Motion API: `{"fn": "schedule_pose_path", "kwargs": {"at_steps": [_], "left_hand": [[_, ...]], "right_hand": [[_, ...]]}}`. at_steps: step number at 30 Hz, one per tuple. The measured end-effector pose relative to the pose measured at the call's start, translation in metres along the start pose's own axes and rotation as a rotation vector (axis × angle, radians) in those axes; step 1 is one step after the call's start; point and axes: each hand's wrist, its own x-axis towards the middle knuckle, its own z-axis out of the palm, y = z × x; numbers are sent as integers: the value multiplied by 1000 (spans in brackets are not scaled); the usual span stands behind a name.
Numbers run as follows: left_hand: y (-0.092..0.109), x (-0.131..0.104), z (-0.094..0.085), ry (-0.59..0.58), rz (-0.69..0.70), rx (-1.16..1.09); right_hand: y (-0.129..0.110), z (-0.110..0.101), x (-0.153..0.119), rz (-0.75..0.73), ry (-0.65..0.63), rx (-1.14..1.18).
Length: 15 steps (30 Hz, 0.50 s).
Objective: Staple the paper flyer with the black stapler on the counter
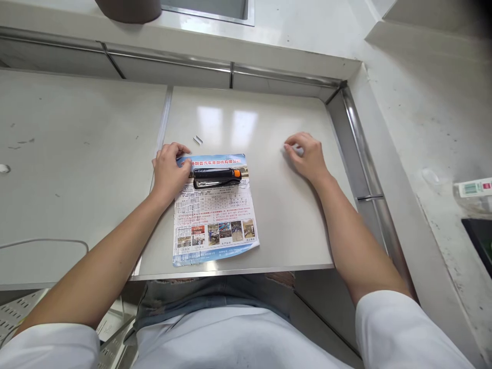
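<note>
A printed paper sheet (215,210) with blue edges, red characters and small photos lies on the white table (277,225). On its upper part rests a black stapler (215,177) with an orange part at its right end. My left hand (171,169) touches the sheet's upper left corner, its fingers curved and apart, left of the stapler. Off to the right, my right hand (305,154) is over the table with thumb and index finger bent close together; what they hold, if anything, is too small to make out. Staple strips (198,140) lie above the sheet.
A raised ledge with metal trim (269,74) borders the table's back. Beyond stand a dark round container (130,10) and a sink edge (246,21). A clear plastic item (474,195) sits far right; a cable (46,240) lies left.
</note>
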Motion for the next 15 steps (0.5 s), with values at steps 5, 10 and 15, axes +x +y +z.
{"fn": "schedule_pose_path", "kwargs": {"at_steps": [5,10,15], "left_hand": [[0,0,0,0,9,0],[0,-1,-1,-1,21,-13],[3,-3,-1,-6,19,5]], "right_hand": [[-62,12,-7,-264,-346,217],[-78,14,-5,-399,-572,226],[-77,-7,-9,-453,-607,116]]}}
